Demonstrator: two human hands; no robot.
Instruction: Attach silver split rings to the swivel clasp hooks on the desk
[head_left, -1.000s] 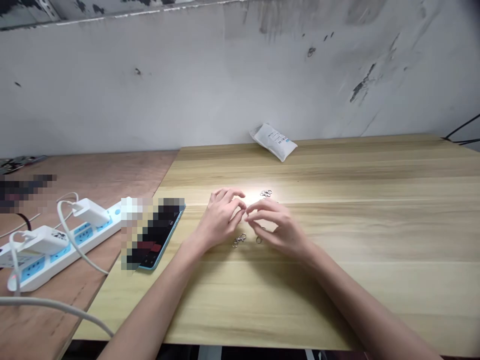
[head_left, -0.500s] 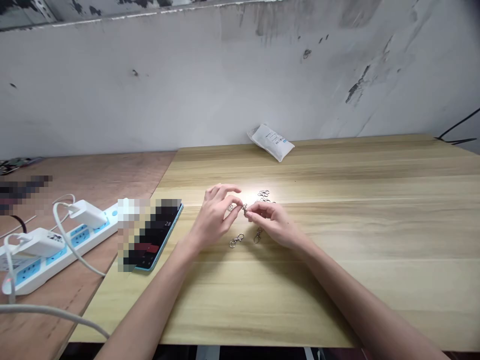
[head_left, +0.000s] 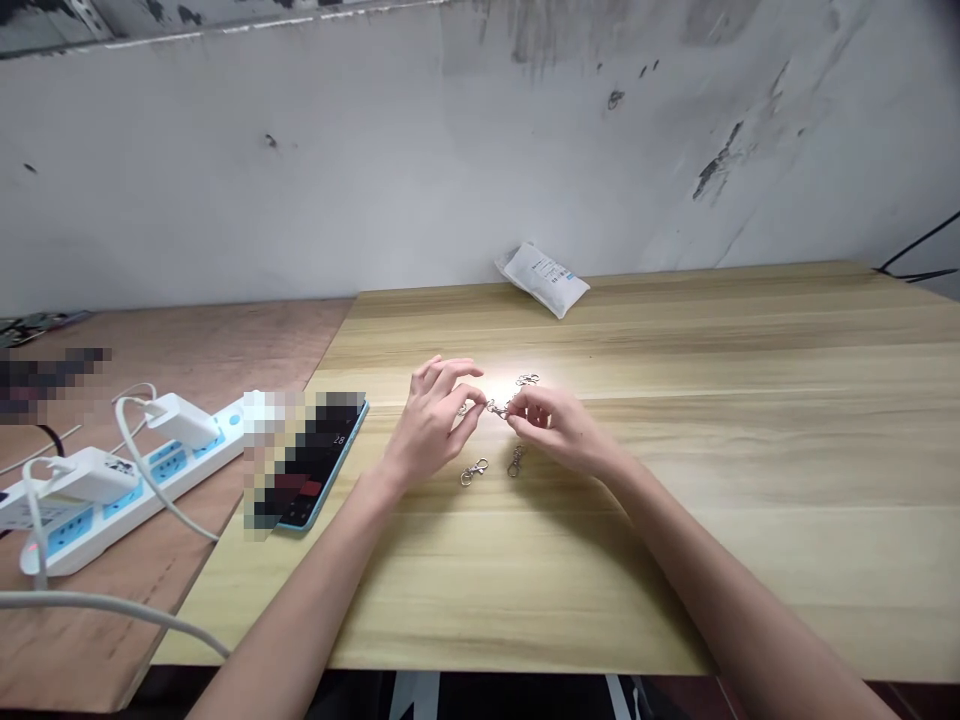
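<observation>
Between my two hands, a little above the table, is a small metal swivel clasp (head_left: 497,409). My left hand (head_left: 435,415) pinches its left end with thumb and forefinger, the other fingers raised. At its right end, my right hand (head_left: 559,428) grips it in a pinch as well. Another clasp with a ring (head_left: 474,472) lies below my left hand, and a further clasp (head_left: 515,461) lies under my right wrist. Behind my right hand lie more clasps (head_left: 528,380), partly hidden by it. A ring (head_left: 462,409) shows behind my left fingers.
A phone (head_left: 322,465) lies left of my left hand on the wooden table (head_left: 750,450). Further left, a white power strip (head_left: 150,490) with chargers and cables rests on a brown surface. A white plastic packet (head_left: 546,280) sits at the back against the wall.
My right hand has shifted slightly up and to the right, so the held clasp is now stretched sideways between both hands. The view has tilted a little.
</observation>
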